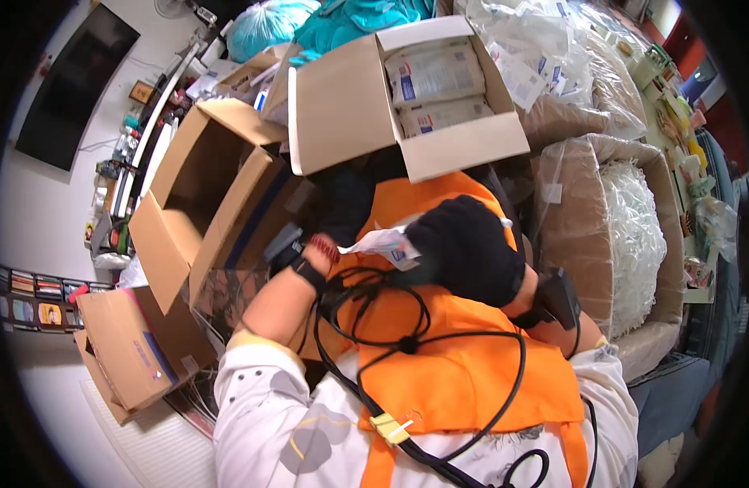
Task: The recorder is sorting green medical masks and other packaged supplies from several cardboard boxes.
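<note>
My right hand (pixel 464 248), in a black knit glove, is closed on a small white printed plastic packet (pixel 395 246) in front of the orange apron (pixel 464 358). One end of the packet points toward my left wrist, which wears a red bracelet (pixel 323 246). My left hand (pixel 344 199), also dark-gloved, reaches ahead into shadow below the open carton; its fingers cannot be made out. Just beyond both hands stands the open carton (pixel 334 106), with white printed packs (pixel 435 73) inside.
An open brown box (pixel 167 211) gapes on the left, above another cardboard box (pixel 139 350). To the right, a plastic-lined carton (pixel 574 236) holds white strips (pixel 631 244). Clear bags of packets (pixel 545 65) and teal bags (pixel 350 24) lie behind. Black cables (pixel 407 344) loop across my lap.
</note>
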The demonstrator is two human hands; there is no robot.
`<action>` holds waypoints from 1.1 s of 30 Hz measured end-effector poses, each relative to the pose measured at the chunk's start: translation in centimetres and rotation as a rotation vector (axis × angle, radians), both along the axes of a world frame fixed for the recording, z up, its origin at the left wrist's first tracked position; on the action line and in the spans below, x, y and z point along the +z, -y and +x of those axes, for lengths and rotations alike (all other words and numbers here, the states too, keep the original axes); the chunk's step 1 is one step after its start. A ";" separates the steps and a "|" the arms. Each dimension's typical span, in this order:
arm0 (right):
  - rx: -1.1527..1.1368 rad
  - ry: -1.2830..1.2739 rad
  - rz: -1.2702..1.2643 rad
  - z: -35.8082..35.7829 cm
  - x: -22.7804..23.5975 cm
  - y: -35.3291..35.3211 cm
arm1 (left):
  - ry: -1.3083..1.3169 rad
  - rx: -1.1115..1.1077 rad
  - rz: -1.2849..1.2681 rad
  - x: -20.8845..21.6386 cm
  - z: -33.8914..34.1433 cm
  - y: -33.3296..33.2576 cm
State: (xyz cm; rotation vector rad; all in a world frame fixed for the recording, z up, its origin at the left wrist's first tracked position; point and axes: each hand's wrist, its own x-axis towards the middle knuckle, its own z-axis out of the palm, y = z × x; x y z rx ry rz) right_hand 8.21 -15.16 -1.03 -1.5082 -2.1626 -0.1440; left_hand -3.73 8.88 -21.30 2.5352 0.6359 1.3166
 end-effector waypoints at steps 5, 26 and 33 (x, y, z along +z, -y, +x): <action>-0.351 -0.376 0.041 6.0 -3.5 -1.3 | -0.590 -0.063 0.385 11.0 -0.5 3.6; -0.110 -0.288 0.006 5.3 -2.8 -1.1 | -0.649 -0.532 -0.206 16.2 -3.5 7.9; -0.058 -0.444 -0.183 5.4 -3.3 -1.4 | -0.377 -0.552 -0.543 16.7 -2.4 7.1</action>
